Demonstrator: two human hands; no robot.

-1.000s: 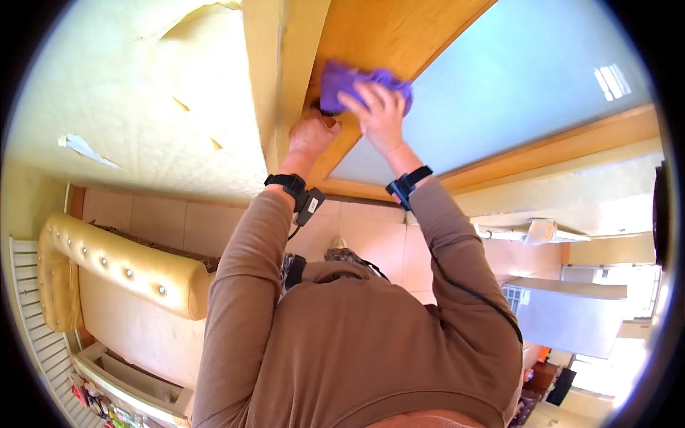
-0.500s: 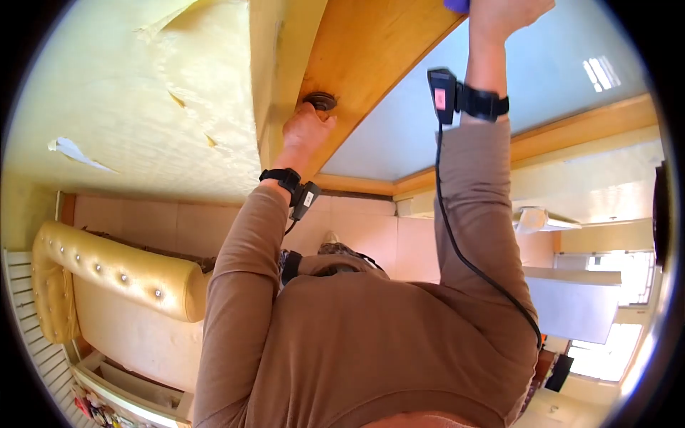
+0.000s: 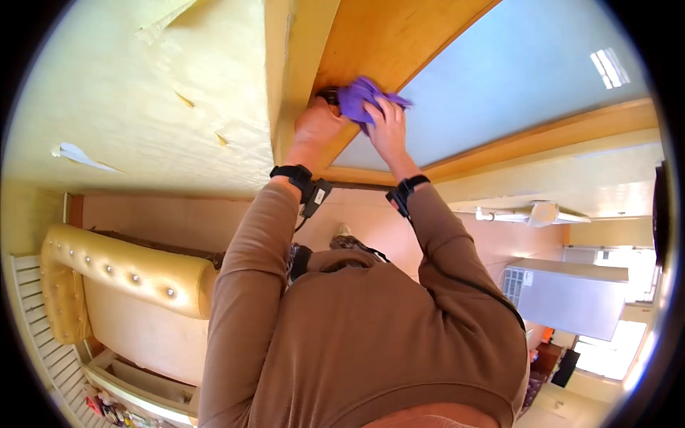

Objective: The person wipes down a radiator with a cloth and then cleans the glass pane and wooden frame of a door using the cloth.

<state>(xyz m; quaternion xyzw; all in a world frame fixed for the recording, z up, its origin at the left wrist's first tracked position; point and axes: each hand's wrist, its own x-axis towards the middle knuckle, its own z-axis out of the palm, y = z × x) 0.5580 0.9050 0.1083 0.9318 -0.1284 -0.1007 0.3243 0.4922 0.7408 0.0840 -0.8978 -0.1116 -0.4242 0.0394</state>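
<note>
My left hand (image 3: 317, 127) is wrapped round the dark knob (image 3: 328, 95) on the wooden door (image 3: 367, 43). Beside it, my right hand (image 3: 387, 128) grips a purple cloth (image 3: 362, 100) with bent fingers. The cloth lies bunched against the door, next to the knob, and touches or nearly touches my left hand. A pale blue glass panel (image 3: 499, 64) fills the part of the door to the right.
On the left is a wall (image 3: 207, 93) with peeling patches. A yellow tufted sofa (image 3: 135, 274) stands at the lower left, above a slatted white rail (image 3: 39, 314). At the right are a white box-shaped appliance (image 3: 571, 296) and bright windows (image 3: 606, 364).
My right hand has come down and left from the top of the view, bringing the purple cloth beside the knob. My left hand still holds the knob.
</note>
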